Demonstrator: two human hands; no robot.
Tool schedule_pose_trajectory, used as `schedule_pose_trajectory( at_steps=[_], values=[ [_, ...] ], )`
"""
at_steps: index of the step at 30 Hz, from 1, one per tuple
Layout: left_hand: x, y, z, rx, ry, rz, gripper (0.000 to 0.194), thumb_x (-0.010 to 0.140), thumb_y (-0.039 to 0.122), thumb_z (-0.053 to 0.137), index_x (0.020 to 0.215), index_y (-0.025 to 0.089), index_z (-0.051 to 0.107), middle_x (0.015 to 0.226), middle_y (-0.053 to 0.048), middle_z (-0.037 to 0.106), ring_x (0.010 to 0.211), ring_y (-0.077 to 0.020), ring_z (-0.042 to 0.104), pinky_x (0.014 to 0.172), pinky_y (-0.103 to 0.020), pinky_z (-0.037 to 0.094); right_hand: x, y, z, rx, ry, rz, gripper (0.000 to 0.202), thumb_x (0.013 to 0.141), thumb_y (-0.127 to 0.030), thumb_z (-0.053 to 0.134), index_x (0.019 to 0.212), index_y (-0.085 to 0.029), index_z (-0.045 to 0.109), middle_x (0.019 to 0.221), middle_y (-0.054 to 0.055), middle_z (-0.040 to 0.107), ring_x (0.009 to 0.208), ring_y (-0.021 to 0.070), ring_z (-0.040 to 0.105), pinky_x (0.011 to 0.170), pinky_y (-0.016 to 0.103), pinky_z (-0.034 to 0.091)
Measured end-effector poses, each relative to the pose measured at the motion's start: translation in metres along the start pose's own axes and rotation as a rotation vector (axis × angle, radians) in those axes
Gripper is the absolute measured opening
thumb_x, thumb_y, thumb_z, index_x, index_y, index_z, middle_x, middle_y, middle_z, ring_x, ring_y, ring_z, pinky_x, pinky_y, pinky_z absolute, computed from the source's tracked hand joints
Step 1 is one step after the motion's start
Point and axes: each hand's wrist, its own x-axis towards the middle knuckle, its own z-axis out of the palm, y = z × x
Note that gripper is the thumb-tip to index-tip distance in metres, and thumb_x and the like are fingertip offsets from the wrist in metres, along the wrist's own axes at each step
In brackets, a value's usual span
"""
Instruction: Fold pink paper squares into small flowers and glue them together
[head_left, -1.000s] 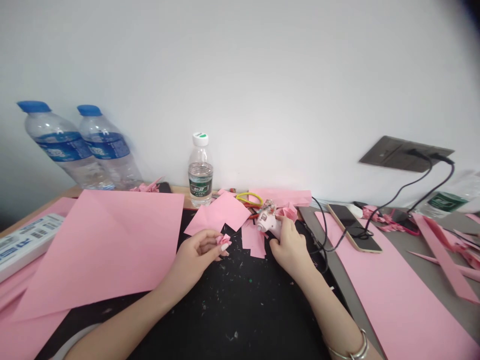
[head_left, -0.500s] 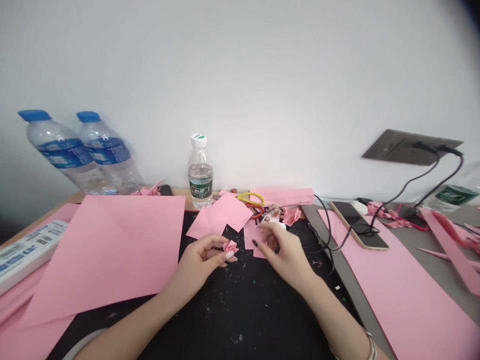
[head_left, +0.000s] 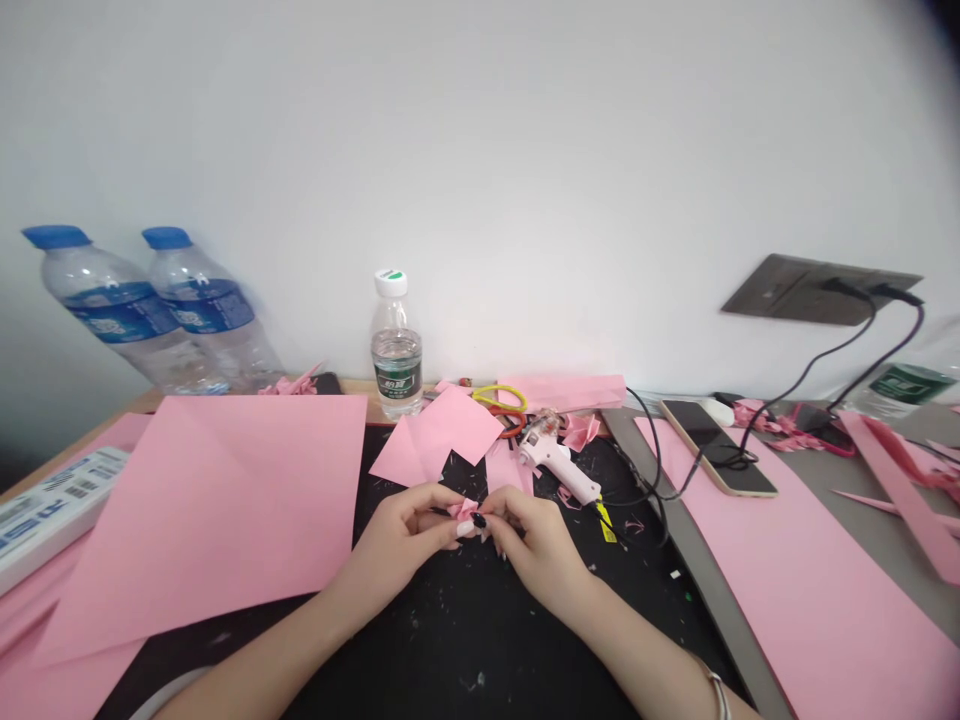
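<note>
1. Bench (head_left: pixel 817 475): stands against the wall and carries all items below. A black mat (head_left: pixel 480 640) covers its middle. Loose debris on the mat could stick to any tacky paper surface set down there.
2. Large pink sheet (head_left: pixel 225 490): lies left of the hands, with the left forearm passing close over its edge. A sleeve or elbow catching that edge could crease or shift it.
3. Water bottle (head_left: pixel 397 360): upright and capped, near the wall. A knock from a reaching arm could topple it onto the paper.
4. Hands: the left hand (head_left: pixel 409 530) and right hand (head_left: pixel 536 545) meet over the mat, fingertips narrowed onto one small piece. Excess pinch force could crush its folds; uneven pull could open or tear them.
5. Glue gun (head_left: pixel 559 462): lies on its side beyond the right hand, near loose paper. Whether it is hot cannot be told. If hot, a stray knuckle could be burned; a snagged cord could drag it.
6. Folded pink piece (head_left: pixel 463 509): held between both hands' fingertips, partly hidden. A slack grip could let it drop.
</note>
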Motion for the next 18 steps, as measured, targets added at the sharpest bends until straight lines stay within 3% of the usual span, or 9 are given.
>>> schedule_pose_trajectory(
  at_steps=[6,11,18],
  values=[
    [-0.0016,-0.0002,-0.0012,0.008,-0.039,0.002,0.02,0.083,0.032,0.057,0.093,0.018,0.067,0.091,-0.004,0.07,0.09,-0.0206,0.068,0.076,-0.028,0.056,0.0001,0.0055,0.002,0.019,0.019,0.017,0.012,0.085,-0.011,0.048,0.078,-0.016,0.056,0.057,-0.003,0.053,0.047,0.009,0.047,0.048,0.02,0.037],
    [-0.0002,-0.0017,-0.0018,0.068,-0.024,0.02,0.02,0.085,0.03,0.054,0.092,0.017,0.068,0.09,-0.004,0.071,0.088,-0.0202,0.068,0.076,-0.028,0.057,-0.0009,0.0076,0.002,0.033,0.012,0.025,0.013,0.087,-0.013,0.047,0.077,-0.016,0.056,0.06,-0.002,0.055,0.046,0.0086,0.048,0.047,0.019,0.038],
    [-0.0027,-0.0008,-0.0027,0.256,-0.029,0.152,0.02,0.085,0.025,0.054,0.095,0.018,0.07,0.087,-0.003,0.072,0.081,-0.018,0.068,0.072,-0.026,0.055,-0.0013,0.0057,0.0014,0.011,0.006,0.03,0.014,0.086,-0.014,0.049,0.075,-0.017,0.056,0.058,-0.003,0.055,0.046,0.0084,0.048,0.047,0.019,0.038]
  ],
)
